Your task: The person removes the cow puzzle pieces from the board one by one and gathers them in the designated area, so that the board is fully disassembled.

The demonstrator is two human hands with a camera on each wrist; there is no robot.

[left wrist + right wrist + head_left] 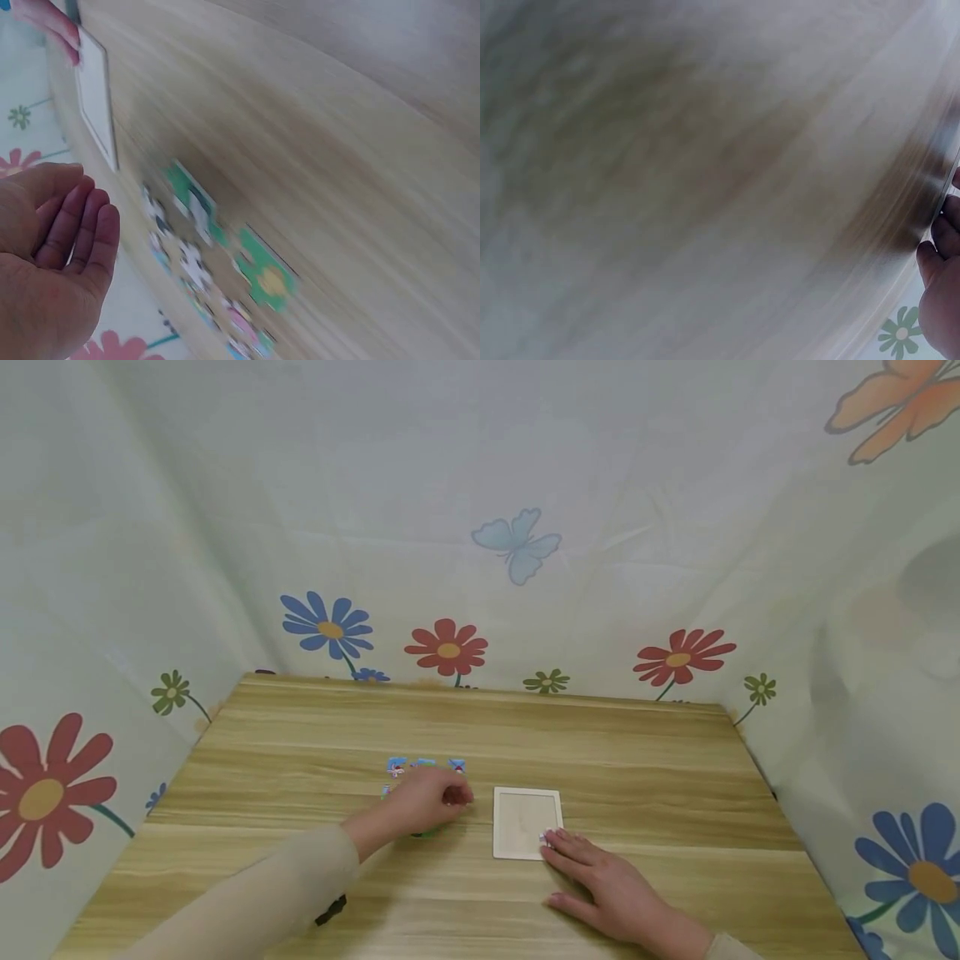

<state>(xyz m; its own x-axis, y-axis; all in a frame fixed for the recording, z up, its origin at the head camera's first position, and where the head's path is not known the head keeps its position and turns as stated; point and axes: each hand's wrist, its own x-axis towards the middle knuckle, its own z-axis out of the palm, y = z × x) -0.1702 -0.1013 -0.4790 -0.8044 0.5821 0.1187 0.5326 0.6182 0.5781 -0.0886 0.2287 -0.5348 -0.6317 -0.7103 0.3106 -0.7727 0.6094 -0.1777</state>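
Note:
My left hand (427,799) hovers above a cluster of jigsaw puzzle pieces (396,767), its fingers loosely bent and nothing visible in them. The left wrist view shows this hand (64,247) from the palm side, thumb tip close to the index fingertip. Beyond it lie printed pieces, among them a green one with a yellow shape (266,270). My right hand (611,889) rests its extended fingertips on the lower right corner of a shallow wooden puzzle tray (498,822). A small whitish piece (543,839) shows at those fingertips.
The wood-grain table (637,760) runs back to a cloth wall (390,560) printed with flowers and butterflies. A small black object (332,910) shows by the left sleeve (292,877). The right wrist view is mostly blurred tabletop.

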